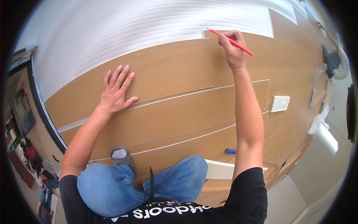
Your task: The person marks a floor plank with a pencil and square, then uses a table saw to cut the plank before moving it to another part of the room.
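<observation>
My right hand (234, 46) grips a red pencil (245, 50) between thumb and fingers. The pencil's tip points up and left, close to a stepped corner in the edge of the brown wood-look boards (175, 67); whether it touches cannot be told. My left hand (115, 93) lies flat on a board, fingers spread, its thumb near a light seam line. Beyond the boards' far edge stretches a white ribbed sheet (130, 30). My bent legs in blue jeans rest on the near boards.
A white rectangular block (279, 104) lies right of my forearm, and a small blue object (231, 151) sits nearer. A white strip (220, 170) is by my knee. A white roll (325, 136) and another person (337, 63) are at the right. Clutter (31, 155) fills the left, past a dark frame.
</observation>
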Motion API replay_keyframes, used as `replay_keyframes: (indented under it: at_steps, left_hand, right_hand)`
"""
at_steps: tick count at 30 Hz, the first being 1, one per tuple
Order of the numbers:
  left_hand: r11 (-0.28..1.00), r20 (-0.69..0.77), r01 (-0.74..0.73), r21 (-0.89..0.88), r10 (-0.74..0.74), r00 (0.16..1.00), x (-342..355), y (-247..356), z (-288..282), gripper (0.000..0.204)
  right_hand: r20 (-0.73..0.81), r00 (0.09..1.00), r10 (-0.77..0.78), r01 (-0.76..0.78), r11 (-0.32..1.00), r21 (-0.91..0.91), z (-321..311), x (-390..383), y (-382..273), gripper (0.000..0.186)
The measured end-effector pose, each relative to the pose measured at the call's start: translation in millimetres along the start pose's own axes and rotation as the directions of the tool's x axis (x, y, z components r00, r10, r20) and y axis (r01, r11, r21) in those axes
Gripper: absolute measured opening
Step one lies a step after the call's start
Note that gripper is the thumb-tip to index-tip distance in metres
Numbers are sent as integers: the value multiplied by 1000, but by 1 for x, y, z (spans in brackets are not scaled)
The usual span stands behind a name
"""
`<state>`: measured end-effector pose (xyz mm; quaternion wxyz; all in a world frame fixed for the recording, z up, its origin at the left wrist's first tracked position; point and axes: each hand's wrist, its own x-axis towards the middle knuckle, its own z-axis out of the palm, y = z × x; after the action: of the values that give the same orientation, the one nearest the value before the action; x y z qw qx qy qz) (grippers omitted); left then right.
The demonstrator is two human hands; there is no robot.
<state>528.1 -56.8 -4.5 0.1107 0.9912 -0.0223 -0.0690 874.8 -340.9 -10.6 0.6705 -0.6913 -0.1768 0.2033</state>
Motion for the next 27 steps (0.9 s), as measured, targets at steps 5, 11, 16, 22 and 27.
replay_keyframes:
  at_steps: [5,11,16,22,27]
  left_hand:
    - [999,-7,-5,52,5,1000,-1,-4,2,79]
    - [998,-17,-26,59,27,999,6,-1,4,77]
    - [998,-18,-31,51,32,999,10,-1,7,76]
    - [998,-33,-35,56,37,999,9,0,8,75]
    - [998,-35,-39,56,41,999,8,-1,8,75]
  right_hand:
    - [104,995,5,-6,1000,3,6,9,14,17]
    - [213,977,-11,80,945,-318,0,8,6,10]
    - [276,952,-132,238,886,-397,-10,14,7,4]
    - [284,946,-154,263,879,-399,-9,15,13,2]
    - [287,946,-150,265,869,-417,-8,15,16,2]
